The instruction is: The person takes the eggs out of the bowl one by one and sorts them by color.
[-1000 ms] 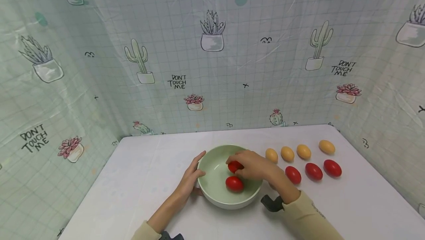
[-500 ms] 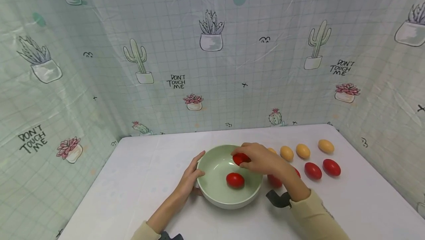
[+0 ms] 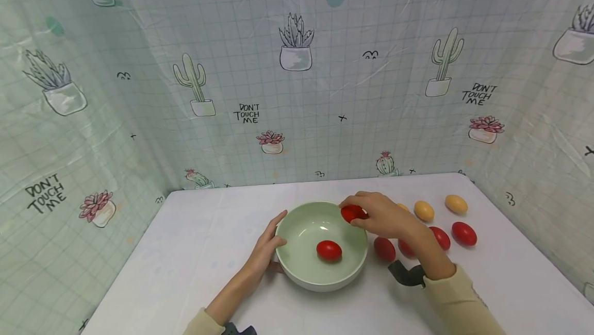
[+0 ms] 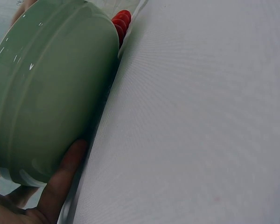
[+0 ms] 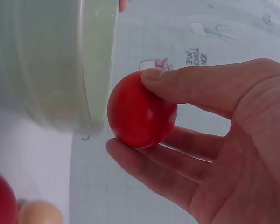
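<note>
A pale green bowl (image 3: 297,263) stands on the white table with one red egg (image 3: 329,251) lying inside it. At the bowl's left side my left hand (image 3: 265,247) holds it, thumb at the rim and fingers along the outer wall; the left wrist view shows a finger low against the bowl's outside (image 4: 51,88). My right hand (image 3: 385,216) pinches another red egg (image 3: 351,213) over the bowl's far right rim. In the right wrist view the thumb lies on top of this red egg (image 5: 140,114) and the fingers are beneath it, beside the bowl wall.
Right of the bowl, several red eggs (image 3: 464,234) form a row, partly behind my right forearm. Yellow eggs (image 3: 456,204) line up behind them, some hidden by the hand. A plant-printed curtain (image 3: 343,77) hangs around the table (image 3: 209,237).
My right hand has lifted the red egg from inside the bowl and moved right and back to the rim. The other red egg in the bowl has shifted slightly. The left hand stays in place.
</note>
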Demonstrator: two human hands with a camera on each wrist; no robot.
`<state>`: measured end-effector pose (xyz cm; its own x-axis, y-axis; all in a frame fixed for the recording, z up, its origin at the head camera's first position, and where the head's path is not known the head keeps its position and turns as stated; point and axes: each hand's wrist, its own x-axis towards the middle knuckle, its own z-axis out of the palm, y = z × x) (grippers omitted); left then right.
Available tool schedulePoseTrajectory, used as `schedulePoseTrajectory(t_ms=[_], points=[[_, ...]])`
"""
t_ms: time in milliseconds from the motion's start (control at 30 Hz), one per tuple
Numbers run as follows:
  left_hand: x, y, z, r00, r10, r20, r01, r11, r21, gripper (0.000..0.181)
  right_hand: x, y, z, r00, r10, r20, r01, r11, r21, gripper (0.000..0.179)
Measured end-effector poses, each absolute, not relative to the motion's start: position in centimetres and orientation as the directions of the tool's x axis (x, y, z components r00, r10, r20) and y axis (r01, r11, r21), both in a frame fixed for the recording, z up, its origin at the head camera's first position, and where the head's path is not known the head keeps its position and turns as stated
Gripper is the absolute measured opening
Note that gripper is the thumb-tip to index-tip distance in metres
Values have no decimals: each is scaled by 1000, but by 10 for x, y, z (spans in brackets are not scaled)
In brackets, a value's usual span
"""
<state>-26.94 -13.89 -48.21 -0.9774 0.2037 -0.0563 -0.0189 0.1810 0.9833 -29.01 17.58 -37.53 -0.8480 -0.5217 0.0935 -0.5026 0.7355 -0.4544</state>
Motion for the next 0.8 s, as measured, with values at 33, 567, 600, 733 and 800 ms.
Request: schedulePoseTrajectory(t_ms=[33, 567, 600, 733, 800], points=[[-269, -139, -482, -977, 204, -56, -18, 182, 983, 72, -290, 179, -375, -853, -514, 95, -496, 738, -457, 39], [-271, -139, -486, -974, 221, -51, -12, 171, 985, 74, -284, 236, -362, -891, -434, 131, -437, 745, -504, 42], [-271, -139, -486, -974, 220, -51, -13, 170, 985, 74, -283, 240, -361, -893, -427, 139, -435, 744, -508, 42], [-271, -139, -485, -974, 221, -53, -16, 166, 986, 74, -282, 257, -357, -906, -389, 164, -417, 758, -501, 45], [-270, -139, -484, -974, 222, -52, -15, 166, 986, 74, -281, 264, -355, -917, -366, 161, -395, 768, -504, 46]])
